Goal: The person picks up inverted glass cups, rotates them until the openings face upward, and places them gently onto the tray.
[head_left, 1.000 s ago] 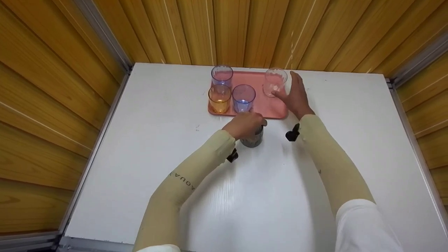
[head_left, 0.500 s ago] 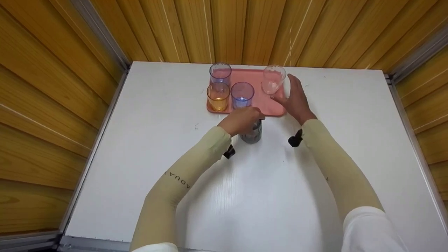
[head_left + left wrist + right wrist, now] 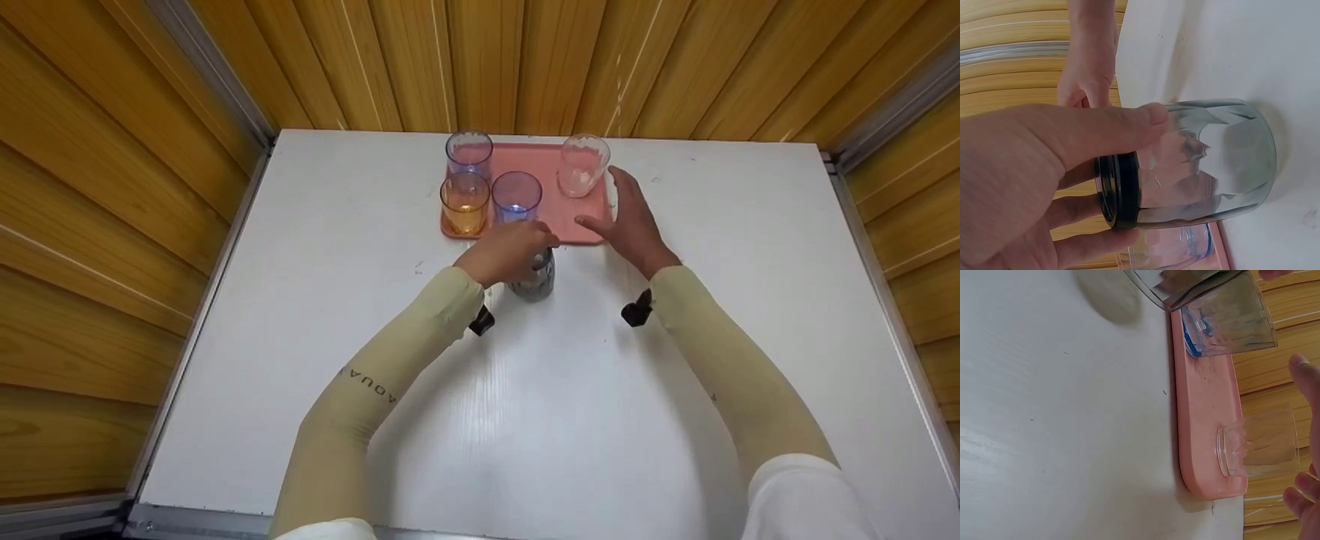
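Note:
My left hand (image 3: 502, 251) grips a grey-tinted glass tumbler (image 3: 534, 287) near its rim, just in front of the pink tray (image 3: 559, 217). In the left wrist view the thumb lies along the side of this tumbler (image 3: 1213, 169), and its rim looks black; I cannot tell whether its base touches the table. Fingers spread, my right hand (image 3: 636, 225) hovers by the tray's right end and holds nothing. Nearest to it is a clear tumbler (image 3: 582, 169) upright on the tray, apart from the fingers in the right wrist view.
On the tray's left half stand an amber tumbler (image 3: 465, 206), a blue-purple tumbler (image 3: 517, 196) and another bluish tumbler (image 3: 469, 154) behind. Under everything is a white table (image 3: 360, 300). Wood-look panels (image 3: 480, 67) rise behind it and at both sides.
My right hand has drawn back slightly from the clear tumbler, towards me. The left hand keeps its grip on the grey tumbler, which stays in front of the tray. The head view has shifted a little.

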The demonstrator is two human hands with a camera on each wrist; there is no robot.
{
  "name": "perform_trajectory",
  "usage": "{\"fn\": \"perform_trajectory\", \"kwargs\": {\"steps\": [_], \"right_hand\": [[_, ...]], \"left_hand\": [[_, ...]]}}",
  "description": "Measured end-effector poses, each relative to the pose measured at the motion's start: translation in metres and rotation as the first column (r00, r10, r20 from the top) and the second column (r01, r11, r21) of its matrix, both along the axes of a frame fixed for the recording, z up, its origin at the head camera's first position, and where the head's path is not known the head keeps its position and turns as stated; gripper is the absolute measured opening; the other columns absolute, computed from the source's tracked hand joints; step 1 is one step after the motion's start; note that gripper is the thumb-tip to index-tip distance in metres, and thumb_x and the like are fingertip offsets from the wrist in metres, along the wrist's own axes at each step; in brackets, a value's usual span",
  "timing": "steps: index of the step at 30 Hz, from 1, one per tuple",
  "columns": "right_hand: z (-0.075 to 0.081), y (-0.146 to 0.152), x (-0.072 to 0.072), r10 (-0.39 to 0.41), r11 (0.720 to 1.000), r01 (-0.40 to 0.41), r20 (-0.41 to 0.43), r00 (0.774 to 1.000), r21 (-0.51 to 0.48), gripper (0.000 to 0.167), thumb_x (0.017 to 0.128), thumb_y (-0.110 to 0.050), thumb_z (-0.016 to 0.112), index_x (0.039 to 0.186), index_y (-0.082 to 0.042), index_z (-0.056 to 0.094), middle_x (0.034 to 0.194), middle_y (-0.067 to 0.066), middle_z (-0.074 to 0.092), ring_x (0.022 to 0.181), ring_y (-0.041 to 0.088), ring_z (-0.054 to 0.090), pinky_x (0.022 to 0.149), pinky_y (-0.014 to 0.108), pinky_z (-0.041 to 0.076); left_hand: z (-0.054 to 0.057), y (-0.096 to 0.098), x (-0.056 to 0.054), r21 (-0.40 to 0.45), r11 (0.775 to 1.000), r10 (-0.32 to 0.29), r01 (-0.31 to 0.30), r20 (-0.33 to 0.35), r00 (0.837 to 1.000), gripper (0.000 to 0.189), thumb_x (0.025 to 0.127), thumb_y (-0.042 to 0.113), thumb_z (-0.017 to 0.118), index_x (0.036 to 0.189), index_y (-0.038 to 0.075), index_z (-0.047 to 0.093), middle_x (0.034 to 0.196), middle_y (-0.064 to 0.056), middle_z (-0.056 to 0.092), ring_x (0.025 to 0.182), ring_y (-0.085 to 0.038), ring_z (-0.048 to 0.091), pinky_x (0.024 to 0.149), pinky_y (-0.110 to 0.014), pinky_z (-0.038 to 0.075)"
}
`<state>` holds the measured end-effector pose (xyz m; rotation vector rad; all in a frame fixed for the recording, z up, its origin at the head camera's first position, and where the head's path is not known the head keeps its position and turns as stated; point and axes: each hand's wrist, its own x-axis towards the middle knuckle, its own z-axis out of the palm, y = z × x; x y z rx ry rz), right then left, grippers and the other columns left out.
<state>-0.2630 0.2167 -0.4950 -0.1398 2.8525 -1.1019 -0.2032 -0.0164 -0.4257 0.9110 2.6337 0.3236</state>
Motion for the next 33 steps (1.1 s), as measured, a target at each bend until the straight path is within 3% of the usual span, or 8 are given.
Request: {"fn": "perform_trajectory", "kwargs": {"steps": [9, 13, 18, 23, 29, 33], "right_hand": [[-0.002, 0.001, 0.018, 0.034, 0.999, -0.035, -0.035, 0.999, -0.01, 0.106, 0.072, -0.064, 0.071, 0.153, -0.035, 0.009, 0.16, -0.003, 0.018, 0.146, 0.019, 0.023, 0.12, 0.047, 0.025], [-0.011, -0.021, 0.023, 0.082, 0.996, -0.084, -0.064, 0.995, -0.043, 0.105, 0.073, -0.057, 0.074, 0.152, -0.038, 0.008, 0.159, -0.001, 0.021, 0.143, 0.021, 0.027, 0.119, 0.047, 0.028], [-0.035, -0.054, 0.039, 0.184, 0.981, -0.189, -0.082, 0.98, -0.054, 0.103, 0.075, -0.049, 0.078, 0.153, -0.035, 0.011, 0.158, -0.002, 0.024, 0.143, 0.019, 0.03, 0.117, 0.045, 0.032], [-0.046, -0.072, 0.056, 0.281, 0.959, -0.28, 0.023, 0.959, -0.03, 0.102, 0.075, -0.05, 0.078, 0.153, -0.029, 0.016, 0.159, -0.002, 0.023, 0.146, 0.021, 0.027, 0.116, 0.048, 0.033], [-0.04, -0.066, 0.062, 0.283, 0.959, -0.283, 0.003, 0.959, -0.027, 0.106, 0.07, -0.05, 0.081, 0.153, -0.026, 0.019, 0.157, 0.0, 0.027, 0.145, 0.024, 0.029, 0.115, 0.05, 0.033], [-0.036, -0.058, 0.061, 0.317, 0.948, -0.316, 0.012, 0.948, -0.016, 0.109, 0.069, -0.054, 0.08, 0.153, -0.026, 0.018, 0.158, 0.0, 0.027, 0.145, 0.023, 0.029, 0.116, 0.049, 0.033]], "left_hand": [[0.006, -0.002, 0.001, 0.014, 0.999, -0.039, 0.039, -0.039, 0.999, 0.056, 0.08, 0.018, 0.079, 0.132, 0.023, 0.06, 0.13, 0.0, 0.063, 0.118, -0.018, 0.06, 0.104, -0.037, 0.049], [0.005, -0.021, 0.003, 0.034, 0.999, -0.028, 0.03, -0.056, 0.998, 0.055, 0.079, 0.017, 0.08, 0.131, 0.022, 0.061, 0.127, 0.001, 0.065, 0.115, -0.017, 0.062, 0.102, -0.036, 0.05], [-0.01, -0.055, 0.019, 0.097, 0.995, 0.03, -0.028, -0.018, 0.999, 0.057, 0.078, 0.017, 0.081, 0.131, 0.022, 0.061, 0.127, 0.0, 0.064, 0.114, -0.018, 0.062, 0.1, -0.037, 0.052], [-0.02, -0.073, 0.033, 0.093, 0.992, 0.087, -0.088, 0.019, 0.996, 0.057, 0.079, 0.019, 0.08, 0.133, 0.021, 0.06, 0.13, -0.001, 0.063, 0.116, -0.021, 0.062, 0.098, -0.038, 0.053], [-0.009, -0.063, 0.021, 0.122, 0.992, 0.053, -0.042, -0.089, 0.995, 0.056, 0.079, 0.021, 0.08, 0.132, 0.02, 0.06, 0.129, -0.002, 0.063, 0.116, -0.022, 0.062, 0.098, -0.039, 0.053], [-0.002, -0.054, 0.011, 0.123, 0.992, 0.023, -0.011, -0.094, 0.995, 0.056, 0.08, 0.022, 0.08, 0.132, 0.02, 0.06, 0.131, -0.003, 0.061, 0.118, -0.022, 0.061, 0.098, -0.038, 0.053]]}}
